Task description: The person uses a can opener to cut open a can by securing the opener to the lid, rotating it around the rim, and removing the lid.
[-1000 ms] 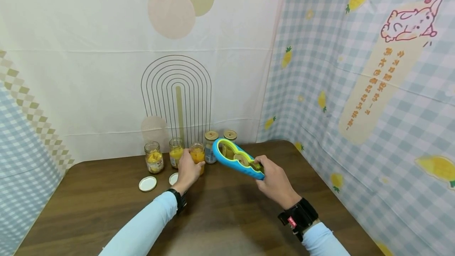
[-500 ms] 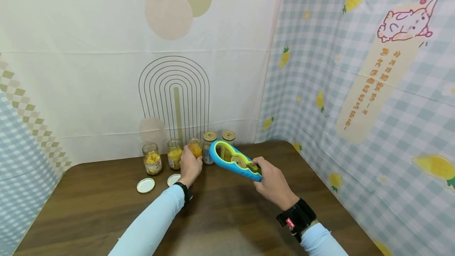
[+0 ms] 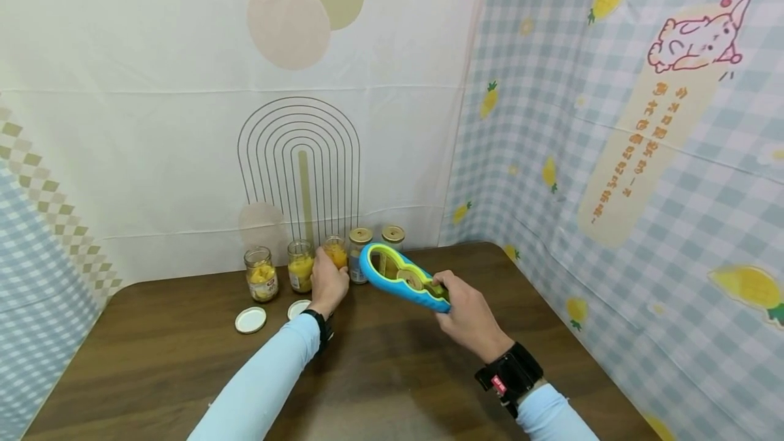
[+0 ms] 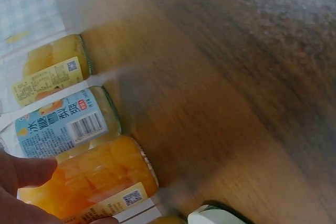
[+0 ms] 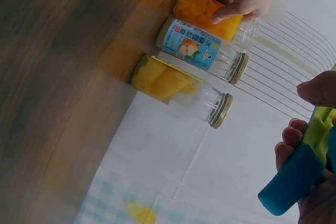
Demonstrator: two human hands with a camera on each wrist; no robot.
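My left hand (image 3: 329, 284) grips an uncapped glass jar of orange fruit pieces (image 3: 335, 250), thumb on one side and fingers on the other. In the left wrist view this jar (image 4: 105, 174) stands on the table beside a blue-labelled jar (image 4: 68, 121). My right hand (image 3: 468, 315) holds a blue and lime-green jar opener (image 3: 398, 286) by one end, raised above the table. The opener has several scalloped holes. Its blue end (image 5: 291, 184) shows in the right wrist view, with the thumb and fingers around the handle.
Left of the held jar stand two uncapped jars of yellow fruit, one (image 3: 300, 267) nearer and one (image 3: 261, 278) farther. White-faced lids (image 3: 250, 320) lie before them. To the right stand two gold-lidded jars, including the yellow-fruit one (image 5: 163, 80). A curtain (image 3: 184, 169) hangs behind.
The left hand has shifted the orange-fruit jar back toward the curtain, into line with the other jars. The right hand and jar opener stay nearly where they were.
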